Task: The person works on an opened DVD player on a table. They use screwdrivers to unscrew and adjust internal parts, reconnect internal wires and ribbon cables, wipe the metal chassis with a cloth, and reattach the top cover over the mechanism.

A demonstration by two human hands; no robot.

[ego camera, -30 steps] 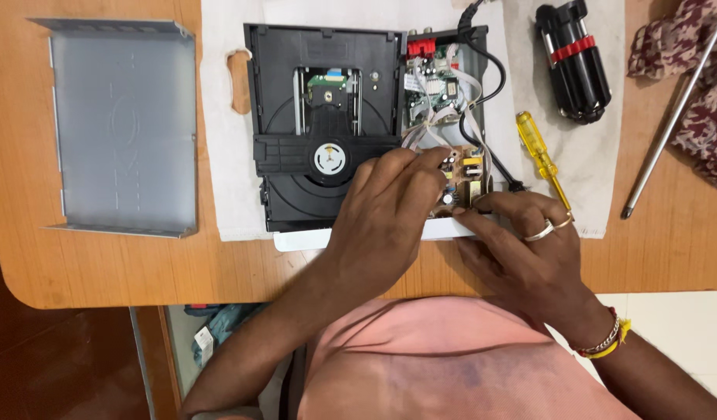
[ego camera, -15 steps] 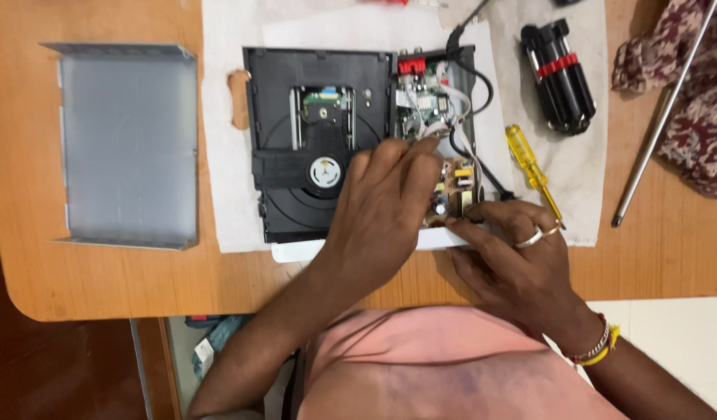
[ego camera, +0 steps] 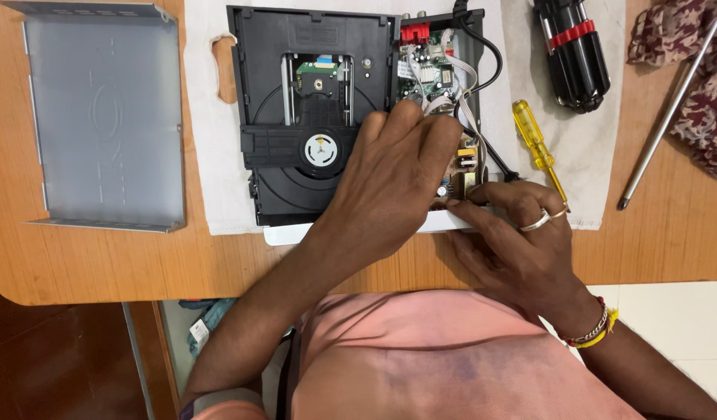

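An opened black disc player (ego camera: 312, 93) lies on a white cloth (ego camera: 211, 179) on the wooden table. Its disc tray and spindle (ego camera: 321, 148) sit on the left, and green and brown circuit boards (ego camera: 428, 74) with grey ribbon cables on the right. My left hand (ego camera: 397, 183) lies flat over the player's lower right part, fingers spread over the boards. My right hand (ego camera: 522, 241), with rings and a wrist band, presses its fingertips on the small brown board (ego camera: 463, 167) at the player's front right corner. What the fingers pinch is hidden.
The player's grey metal cover (ego camera: 102, 117) lies upside down at the left. A yellow-handled screwdriver (ego camera: 533, 144) rests right of the player. A black and red screwdriver-bit holder (ego camera: 572, 50), a thin metal rod (ego camera: 669, 109) and patterned cloth (ego camera: 704, 85) lie at the far right.
My hands have stayed on the player's front right corner, shifting only slightly. The view has moved closer and lower over the table.
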